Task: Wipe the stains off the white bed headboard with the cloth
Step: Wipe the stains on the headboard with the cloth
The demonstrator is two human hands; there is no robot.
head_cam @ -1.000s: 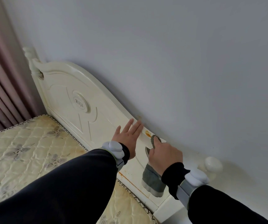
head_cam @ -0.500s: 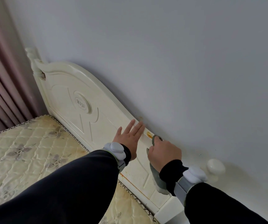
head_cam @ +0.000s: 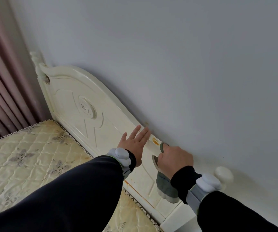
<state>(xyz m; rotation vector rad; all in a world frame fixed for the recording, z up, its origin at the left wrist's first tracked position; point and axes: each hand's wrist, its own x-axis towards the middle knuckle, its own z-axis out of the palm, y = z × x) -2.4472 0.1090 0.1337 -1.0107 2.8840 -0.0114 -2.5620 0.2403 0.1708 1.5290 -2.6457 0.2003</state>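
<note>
The white headboard (head_cam: 78, 91) runs along the wall, arched, with an oval emblem in its middle. An orange stain (head_cam: 155, 140) sits on its top rail. My left hand (head_cam: 135, 143) lies flat against the headboard just left of the stain, fingers straight and slightly apart. My right hand (head_cam: 174, 159) is closed around a grey-green cloth (head_cam: 166, 186); a bunched corner sticks out at the thumb right beside the stain, and the rest hangs down over the headboard's face.
A bare quilted mattress (head_cam: 26, 156) lies below the headboard. A rust-coloured streak (head_cam: 135, 186) marks the headboard's bottom edge. A round white post knob (head_cam: 223, 174) stands at the right end, against the pale wall. Pink curtains (head_cam: 2, 81) hang on the left.
The view has shifted slightly and both hands have edged a little along the top rail. The right hand with the cloth stays beside the stain.
</note>
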